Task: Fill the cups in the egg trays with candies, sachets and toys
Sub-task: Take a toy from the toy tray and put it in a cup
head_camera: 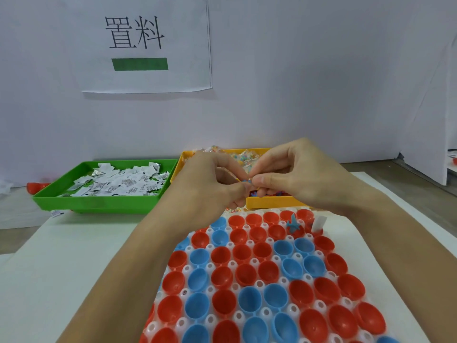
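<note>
Two hands meet above the far end of the egg tray (158, 315), in front of the yellow bin (269, 202). The left hand (210, 184) and the right hand (294, 174) both have their fingers curled, and between their fingertips they pinch a small blue toy (247, 181). The toy sits exactly where the two thumbs and forefingers come together, and most of it is hidden by the fingers, so its shape cannot be told.

The egg tray is white and lies on a white sheet (74, 256); it holds many red and blue cups (222, 303), open side up. Nearly all of the cups look empty. In the far right corner of the tray, one red cup has a blue plane toy (293, 225) standing in it, and the cup just beside it has a white sachet (318, 223) standing upright.

To the left of the yellow bin is a green bin (99, 203) with many white sachets. On the wall behind hangs a paper sign (148, 78) with two black characters and a green bar.
</note>
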